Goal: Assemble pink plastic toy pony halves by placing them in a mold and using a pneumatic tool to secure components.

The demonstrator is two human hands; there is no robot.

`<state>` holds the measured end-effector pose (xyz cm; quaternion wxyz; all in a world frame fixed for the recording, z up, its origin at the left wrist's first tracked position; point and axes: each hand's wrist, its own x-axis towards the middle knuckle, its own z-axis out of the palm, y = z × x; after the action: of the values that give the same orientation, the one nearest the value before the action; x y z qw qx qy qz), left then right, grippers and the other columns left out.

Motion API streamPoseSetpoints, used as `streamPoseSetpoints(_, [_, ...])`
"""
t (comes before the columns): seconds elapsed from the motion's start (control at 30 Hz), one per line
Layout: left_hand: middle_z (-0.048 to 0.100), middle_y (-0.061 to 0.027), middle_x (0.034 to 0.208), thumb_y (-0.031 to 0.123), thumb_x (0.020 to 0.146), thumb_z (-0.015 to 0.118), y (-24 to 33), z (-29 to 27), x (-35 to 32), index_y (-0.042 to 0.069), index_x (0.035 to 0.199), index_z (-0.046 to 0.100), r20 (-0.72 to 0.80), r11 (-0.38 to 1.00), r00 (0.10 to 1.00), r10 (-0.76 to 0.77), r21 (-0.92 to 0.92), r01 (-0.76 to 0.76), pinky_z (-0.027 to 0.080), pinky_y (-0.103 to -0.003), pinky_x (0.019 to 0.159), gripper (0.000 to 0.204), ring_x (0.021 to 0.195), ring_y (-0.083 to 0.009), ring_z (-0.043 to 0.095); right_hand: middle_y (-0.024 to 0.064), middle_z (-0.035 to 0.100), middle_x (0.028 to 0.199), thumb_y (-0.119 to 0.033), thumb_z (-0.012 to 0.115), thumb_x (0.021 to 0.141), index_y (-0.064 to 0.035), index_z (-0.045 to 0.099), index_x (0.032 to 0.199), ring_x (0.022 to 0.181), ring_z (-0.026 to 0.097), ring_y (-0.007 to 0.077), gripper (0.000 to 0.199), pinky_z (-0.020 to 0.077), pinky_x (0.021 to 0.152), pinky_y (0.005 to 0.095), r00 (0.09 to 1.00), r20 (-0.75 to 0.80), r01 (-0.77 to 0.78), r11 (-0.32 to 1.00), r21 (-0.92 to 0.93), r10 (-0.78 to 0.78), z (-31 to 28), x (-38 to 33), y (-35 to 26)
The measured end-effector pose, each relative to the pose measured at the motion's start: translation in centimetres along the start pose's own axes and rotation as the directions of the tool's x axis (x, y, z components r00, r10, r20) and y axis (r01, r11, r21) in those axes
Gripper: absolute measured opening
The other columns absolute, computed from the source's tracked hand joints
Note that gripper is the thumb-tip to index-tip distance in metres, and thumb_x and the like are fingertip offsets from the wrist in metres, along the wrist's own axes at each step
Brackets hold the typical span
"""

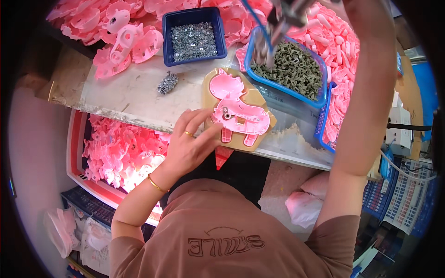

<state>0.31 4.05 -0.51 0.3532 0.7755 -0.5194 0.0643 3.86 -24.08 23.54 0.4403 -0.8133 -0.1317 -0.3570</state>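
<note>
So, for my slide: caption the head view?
Left hand steadies pink plastic animal shell on tan jig; right arm raised.

Probably a toy-assembly workshop: heaped pink shells [125, 39], screw tray [192, 34].

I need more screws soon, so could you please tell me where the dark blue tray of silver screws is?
In the head view, the dark blue tray of silver screws sits at the bench's far edge, left of centre, among pink plastic toy shells.

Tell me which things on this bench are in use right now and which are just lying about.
In use:
left hand
pink plastic animal-shaped shell
tan wooden jig

Lying about:
dark blue tray of silvery screws
light blue tray of grey-green parts
loose pink shells
small screw pile
</note>
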Motion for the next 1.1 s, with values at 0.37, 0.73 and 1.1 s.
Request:
streamPoseSetpoints(0.37, [0.038, -0.0114, 0.153, 0.034, 0.082, 0.075, 0.7, 2.1, 1.6, 0.025, 0.131, 0.058, 0.1, 0.99, 0.995, 0.006, 0.138, -0.019, 0.034, -0.053, 0.112, 0.052, 0.138, -0.0339, 0.039, 0.0111, 0.061, 0.071, -0.012, 0.06, 0.081, 0.0114, 0.039, 0.132, 0.05, 0.055, 0.0168, 0.059, 0.0441, 0.047, 0.0262, 0.889, -0.198, -0.302, 0.853, 0.426, 0.414, 5.8, -5.8, -4.6])
streamPoseSetpoints(0.73, [0.04, -0.0126, 0.152, 0.037, 0.085, 0.071, 0.9, 2.2, 1.7, 0.026, 0.133, 0.058, 0.126, 0.983, 0.992, -0.022, 0.182, -0.001, 0.035, -0.051, 0.111, 0.051, 0.137, -0.0352, 0.039, 0.0099, 0.063, 0.074, -0.008, 0.069, 0.084, 0.0062, 0.051, 0.121, 0.052, 0.059, 0.0163, 0.043, 0.0467, 0.046, 0.027, 0.841, -0.155, -0.378, 0.768, 0.517, 0.518, 7.4, -9.1, -4.6])
streamPoseSetpoints(1.1, [0.04, -0.0121, 0.15, 0.033, 0.086, 0.071, 1.4, 1.9, 2.0, 0.023, 0.133, 0.058, 0.116, 0.988, 0.993, 0.024, 0.15, -0.041, 0.035, -0.051, 0.11, 0.05, 0.137, -0.0354, 0.038, 0.0048, 0.06, 0.066, -0.028, 0.072, 0.087, -0.001, 0.064, 0.082, 0.053, 0.058, 0.0084, 0.028, 0.0506, 0.05, 0.0247, 0.904, -0.325, -0.209, 0.951, 0.229, 0.277, 2.6, -4.1, -5.6])
